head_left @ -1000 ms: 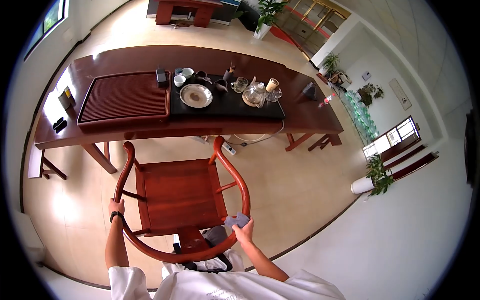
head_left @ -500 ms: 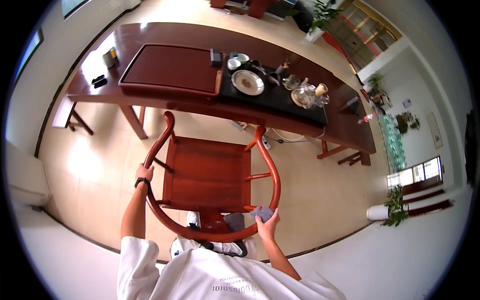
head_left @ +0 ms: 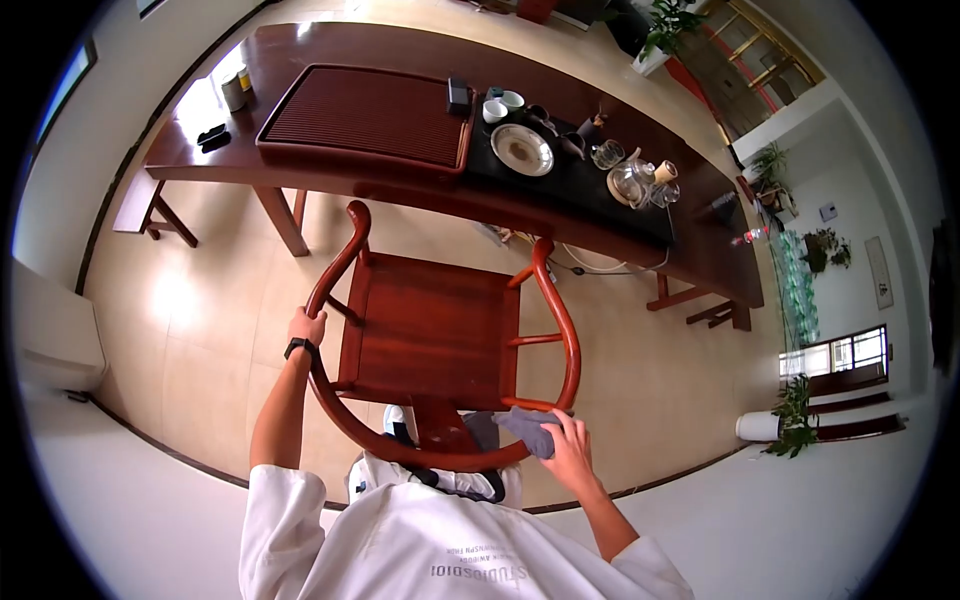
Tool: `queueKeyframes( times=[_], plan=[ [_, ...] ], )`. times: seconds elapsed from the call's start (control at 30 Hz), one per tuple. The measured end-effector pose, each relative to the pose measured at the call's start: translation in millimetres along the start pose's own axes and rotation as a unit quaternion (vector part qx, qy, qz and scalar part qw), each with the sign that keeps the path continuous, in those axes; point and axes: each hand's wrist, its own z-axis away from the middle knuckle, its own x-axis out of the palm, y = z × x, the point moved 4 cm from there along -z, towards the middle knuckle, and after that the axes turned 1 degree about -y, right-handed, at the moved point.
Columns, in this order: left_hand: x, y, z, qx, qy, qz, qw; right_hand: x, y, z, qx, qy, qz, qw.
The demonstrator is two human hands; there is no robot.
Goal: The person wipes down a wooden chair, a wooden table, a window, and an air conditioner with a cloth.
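Observation:
A red-brown wooden armchair (head_left: 435,325) with a curved rail stands in front of me, its seat toward the table. My left hand (head_left: 308,328), with a black band at the wrist, is closed around the left part of the rail. On the right rear bend of the rail, my right hand (head_left: 570,448) holds a grey cloth (head_left: 530,430) against the wood. The cloth drapes over the rail and hides part of it. Some of the right fingers lie over the cloth's edge.
Beyond the chair runs a long dark wooden table (head_left: 400,183). On it are a ribbed tea tray (head_left: 365,115), a round metal plate (head_left: 522,150), white cups (head_left: 495,110) and a glass teapot (head_left: 632,182). Cables (head_left: 600,268) lie beneath it. A potted plant (head_left: 795,415) stands at right.
My right hand has shifted slightly right and its grip on the cloth has changed, with more cloth spread over the rail. The view has moved; my left hand stays on the rail.

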Motion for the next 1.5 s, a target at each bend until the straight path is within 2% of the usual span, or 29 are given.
queueKeyframes(
  times=[0.03, 0.1, 0.13, 0.2, 0.27, 0.37, 0.43, 0.47, 0.53, 0.7, 0.8, 0.87, 0.93, 1.0, 1.07, 1.13, 1.2, 1.3, 1.33, 1.4, 1.47, 1.5],
  plan=[
    [2, -3, -3, 0.004, -0.001, 0.0, 1.0, -1, 1, -6, 0.003, 0.003, 0.0, 1.0],
    [8, -11, -8, -0.014, -0.037, 0.045, 0.998, 9, 0, -20, -0.085, -0.031, 0.027, 0.996],
    [6, -9, -6, -0.014, -0.037, 0.048, 0.998, 14, 5, -25, -0.086, -0.028, 0.025, 0.996],
    [-1, -1, 0, 0.019, -0.002, 0.015, 1.0, 25, 5, -31, -0.167, -0.063, -0.003, 0.984],
    [-2, -1, -5, 0.009, -0.008, 0.011, 1.0, 28, 6, -32, -0.17, -0.057, -0.004, 0.984],
    [2, -5, -13, -0.012, -0.013, 0.008, 1.0, 39, 5, -28, -0.155, -0.055, 0.01, 0.986],
    [-1, 1, -13, -0.02, -0.01, 0.006, 1.0, 39, 4, -24, -0.116, 0.025, 0.024, 0.993],
    [0, 1, -11, -0.031, -0.007, 0.005, 0.999, 42, 3, -21, -0.111, 0.021, 0.024, 0.993],
    [9, -11, -23, -0.062, -0.032, 0.006, 0.998, 38, -4, -19, -0.071, 0.074, 0.033, 0.994],
    [15, -21, -34, -0.049, -0.028, 0.026, 0.998, 38, -11, -14, -0.025, 0.085, 0.023, 0.996],
    [5, -6, -23, -0.042, -0.03, 0.047, 0.998, 55, -4, -7, 0.017, 0.121, 0.014, 0.992],
    [16, -18, -37, -0.026, -0.019, 0.056, 0.998, 65, 1, -4, 0.017, 0.187, -0.043, 0.981],
    [19, -22, -41, -0.023, -0.023, 0.075, 0.997, 63, -9, 0, 0.036, 0.191, -0.067, 0.979],
    [26, -32, -52, -0.013, -0.03, 0.096, 0.995, 64, -12, 6, 0.092, 0.226, -0.047, 0.969],
    [26, -35, -53, 0.009, -0.036, 0.127, 0.991, 69, -17, 14, 0.102, 0.225, -0.034, 0.968],
    [21, -31, -43, 0.016, -0.045, 0.124, 0.991, 64, -28, 24, 0.14, 0.241, -0.07, 0.958],
    [17, -27, -37, 0.04, -0.029, 0.187, 0.981, 62, -25, 32, 0.121, 0.242, -0.061, 0.961],
    [14, -26, -33, 0.047, -0.028, 0.143, 0.988, 51, -15, 42, 0.071, 0.136, -0.124, 0.98],
    [14, -26, -34, 0.051, -0.027, 0.124, 0.991, 43, -4, 43, 0.071, 0.138, -0.125, 0.98],
    [14, -27, -36, 0.052, -0.026, 0.106, 0.993, 34, 10, 34, -0.001, 0.017, 0.012, 1.0],
    [15, -28, -41, 0.057, -0.024, 0.086, 0.994, 13, 15, 17, -0.017, 0.029, 0.022, 0.999],
    [18, -31, -43, 0.054, -0.026, 0.092, 0.994, 3, 11, 9, -0.089, 0.041, 0.05, 0.994]
  ],
)
